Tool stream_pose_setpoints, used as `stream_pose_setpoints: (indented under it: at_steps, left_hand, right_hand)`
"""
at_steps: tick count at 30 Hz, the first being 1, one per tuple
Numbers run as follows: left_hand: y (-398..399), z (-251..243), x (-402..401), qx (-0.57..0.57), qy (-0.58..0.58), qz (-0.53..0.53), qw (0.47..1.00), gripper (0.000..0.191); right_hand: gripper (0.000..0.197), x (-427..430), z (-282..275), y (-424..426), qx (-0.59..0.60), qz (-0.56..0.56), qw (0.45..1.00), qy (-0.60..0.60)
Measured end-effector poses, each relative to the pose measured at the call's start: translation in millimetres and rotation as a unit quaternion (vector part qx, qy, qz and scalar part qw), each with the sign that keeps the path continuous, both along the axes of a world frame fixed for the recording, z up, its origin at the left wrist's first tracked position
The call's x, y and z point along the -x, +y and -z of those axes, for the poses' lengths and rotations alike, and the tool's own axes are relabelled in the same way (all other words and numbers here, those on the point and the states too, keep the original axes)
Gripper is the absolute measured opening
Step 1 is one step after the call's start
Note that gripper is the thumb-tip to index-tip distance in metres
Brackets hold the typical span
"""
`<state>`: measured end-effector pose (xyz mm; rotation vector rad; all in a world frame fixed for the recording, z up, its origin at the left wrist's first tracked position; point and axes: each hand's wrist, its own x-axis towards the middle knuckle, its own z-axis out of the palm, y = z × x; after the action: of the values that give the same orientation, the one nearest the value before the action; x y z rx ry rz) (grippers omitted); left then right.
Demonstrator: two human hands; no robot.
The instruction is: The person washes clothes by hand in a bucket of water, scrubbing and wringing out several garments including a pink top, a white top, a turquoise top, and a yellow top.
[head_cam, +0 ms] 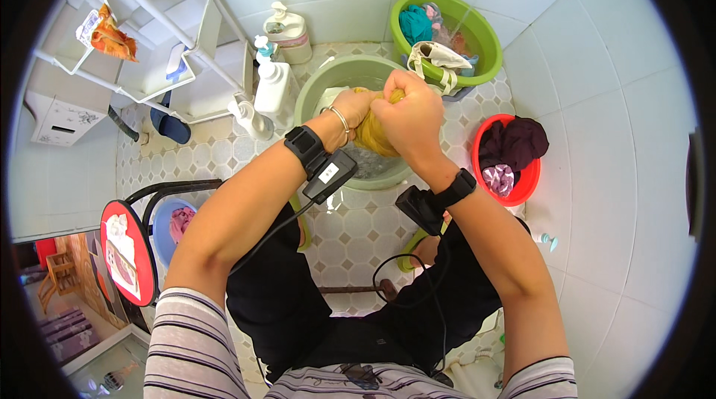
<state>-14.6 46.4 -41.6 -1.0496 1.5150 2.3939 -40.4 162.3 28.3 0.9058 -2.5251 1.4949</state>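
Both hands grip a bunched yellow cloth (376, 133) above a pale green basin (306, 91) of water on the floor. My left hand (353, 111) is closed around its left side, with bangles at the wrist. On the right side, my right hand (414, 114) makes a fist on the same cloth. Part of the cloth bulges down between the hands. Something whitish (330, 98) lies in the basin behind my left hand. Each wrist wears a black strap with a small box and a cable.
Behind the basin, water runs into a green tub (492, 58) of clothes. A red basin (523, 193) with dark clothes stands right. Several pump bottles (274, 91) and a white shelf rack (215, 72) stand left. Near my left arm are a red-topped stool (146, 270) and a blue basin (162, 225).
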Motion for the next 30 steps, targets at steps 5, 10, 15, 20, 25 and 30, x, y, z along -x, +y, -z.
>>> stream_pose_setpoints:
  at_steps: [5, 10, 15, 20, 25, 30]
  left_hand:
    - [8.7, -0.1, -6.3, 0.040, 0.015, 0.049, 0.998, 0.015]
    - [-7.1, -14.1, 2.8, -0.121, 0.097, -0.032, 0.987, 0.022]
    - [-49.8, -12.7, 11.2, 0.010, 0.127, -0.098, 0.987, 0.028]
    - [-63.3, -22.4, 9.9, -0.135, 0.181, 0.005, 0.974, 0.080]
    - [-55.4, -41.8, 4.4, 0.006, 0.077, -0.156, 0.985, 0.086]
    - [-61.8, -34.7, -8.7, 0.025, 0.053, -0.104, 0.993, 0.074]
  right_hand:
    - [0.010, 1.0, 16.7, 2.4, -0.022, -0.010, 1.000, 0.017]
    - [0.032, 33.5, -4.7, 17.4, 0.017, -0.070, 0.992, -0.104]
    - [0.038, 51.9, -1.5, 43.4, -0.034, -0.176, 0.811, -0.557]
    - [0.038, 64.8, 7.5, 50.7, 0.165, -0.096, 0.672, -0.716]
    - [0.035, 106.9, -16.3, 25.2, 0.317, -0.102, 0.695, -0.637]
    - [0.037, 165.2, -11.1, -23.8, 0.349, -0.091, 0.838, -0.409]
